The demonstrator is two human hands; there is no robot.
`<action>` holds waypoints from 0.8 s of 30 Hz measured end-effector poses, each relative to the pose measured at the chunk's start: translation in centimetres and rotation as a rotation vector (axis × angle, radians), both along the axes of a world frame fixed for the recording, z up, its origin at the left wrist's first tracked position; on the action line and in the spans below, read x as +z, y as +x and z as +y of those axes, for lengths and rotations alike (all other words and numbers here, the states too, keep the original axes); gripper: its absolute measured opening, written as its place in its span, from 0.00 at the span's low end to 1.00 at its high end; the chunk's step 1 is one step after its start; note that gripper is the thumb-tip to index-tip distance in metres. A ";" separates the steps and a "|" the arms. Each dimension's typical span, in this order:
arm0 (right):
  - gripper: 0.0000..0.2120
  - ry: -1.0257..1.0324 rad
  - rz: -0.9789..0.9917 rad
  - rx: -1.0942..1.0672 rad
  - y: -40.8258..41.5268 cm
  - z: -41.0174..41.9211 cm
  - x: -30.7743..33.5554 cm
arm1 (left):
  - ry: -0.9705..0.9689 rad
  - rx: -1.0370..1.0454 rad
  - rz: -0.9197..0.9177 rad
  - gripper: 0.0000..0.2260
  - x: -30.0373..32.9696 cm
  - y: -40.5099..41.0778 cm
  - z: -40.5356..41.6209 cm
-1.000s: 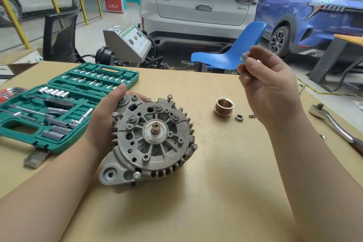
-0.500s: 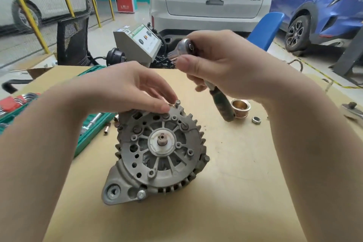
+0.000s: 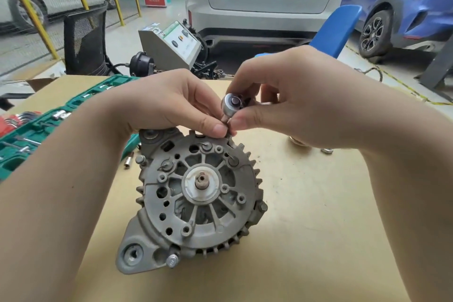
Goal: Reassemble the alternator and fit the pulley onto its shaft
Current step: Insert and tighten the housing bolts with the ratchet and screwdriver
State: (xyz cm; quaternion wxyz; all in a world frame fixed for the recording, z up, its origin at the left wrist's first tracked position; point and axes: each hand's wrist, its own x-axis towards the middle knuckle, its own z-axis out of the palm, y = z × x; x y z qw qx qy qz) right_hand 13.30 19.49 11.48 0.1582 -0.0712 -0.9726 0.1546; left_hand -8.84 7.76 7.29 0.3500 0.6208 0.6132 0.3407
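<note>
- I see the grey cast-metal alternator (image 3: 196, 201) standing on the tan table (image 3: 318, 240), just below both hands, its finned round face turned up toward me.
- Its rusty stub shaft (image 3: 201, 181) points out of the white centre hub toward the camera — so the long axis runs up and slightly toward me; the mounting ear with a bolt sits at the near left.
- My left hand (image 3: 169, 103) comes over the housing's far edge, fingers curled, thumb and forefinger pinching at the far rim, tip to tip with the right thumb.
- My right hand (image 3: 289, 103) is clenched around a chrome ratchet wrench (image 3: 231, 105), whose round head shows between the two hands, just above the far rim; what sits under the head is hidden by the fingertips.
- The brass grooved pulley (image 3: 297, 142) lies on the table behind my right hand, mostly covered, with a small metal nut (image 3: 326, 151) just beside it — both well apart from the shaft.
- A green socket-set case (image 3: 31, 130) lies open at the left.
</note>
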 end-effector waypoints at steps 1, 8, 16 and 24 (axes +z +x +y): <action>0.16 0.008 0.008 -0.001 0.0 -0.1 0.0 | 0.007 0.009 -0.014 0.19 -0.1 0.0 -0.1; 0.18 0.031 -0.017 -0.051 0.2 -1.0 0.3 | 0.072 0.022 -0.012 0.17 -0.1 0.4 -0.8; 0.19 0.018 -0.051 -0.215 0.0 -3.3 0.4 | 0.132 0.042 0.072 0.10 0.4 1.0 -1.1; 0.23 0.105 -0.045 -0.318 -0.4 -5.4 0.0 | 0.330 -0.028 0.066 0.08 -0.1 0.8 -1.1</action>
